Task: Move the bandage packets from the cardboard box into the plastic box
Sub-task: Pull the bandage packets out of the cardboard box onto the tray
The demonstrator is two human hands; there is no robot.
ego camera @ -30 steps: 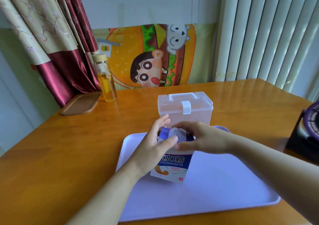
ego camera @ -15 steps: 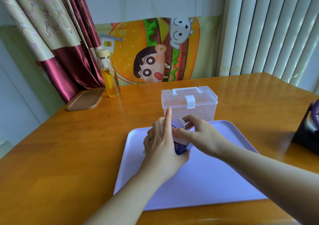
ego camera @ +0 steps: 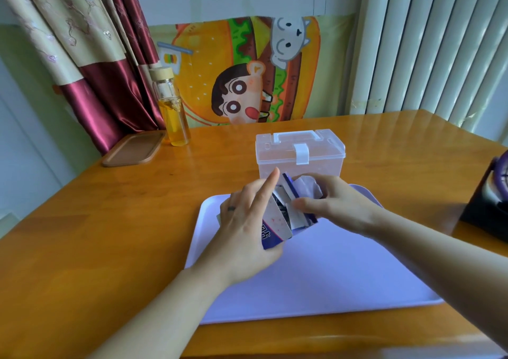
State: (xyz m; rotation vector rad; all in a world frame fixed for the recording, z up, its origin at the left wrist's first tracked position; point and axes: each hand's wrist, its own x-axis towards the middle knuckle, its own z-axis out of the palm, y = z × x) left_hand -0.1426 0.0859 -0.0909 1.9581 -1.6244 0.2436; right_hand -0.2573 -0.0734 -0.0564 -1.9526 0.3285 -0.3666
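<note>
Smooth, faintly glossy finish seen on the blue-and-white printed cardboard box (ego camera: 277, 221) between the fingers (ego camera: 268, 191), translucent clear plastic box (ego camera: 324, 163) beyond them, matt lilac plastic tray (ego camera: 343, 276) beneath, glossy varnished orange wooden table (ego camera: 110, 235) around.

View of cardboard box (ego camera: 276, 226), largely covered by left hand (ego camera: 247, 229) and right hand (ego camera: 335, 207); contents indistinct. At right, dark device (ego camera: 492, 202) cropped by frame edge.

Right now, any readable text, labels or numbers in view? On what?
Nothing fully readable.
Cardboard box: white print on its blue band, mostly covered by the left hand and too cut off to read.
Poster, plastic box, bottle: no text visible.
</note>
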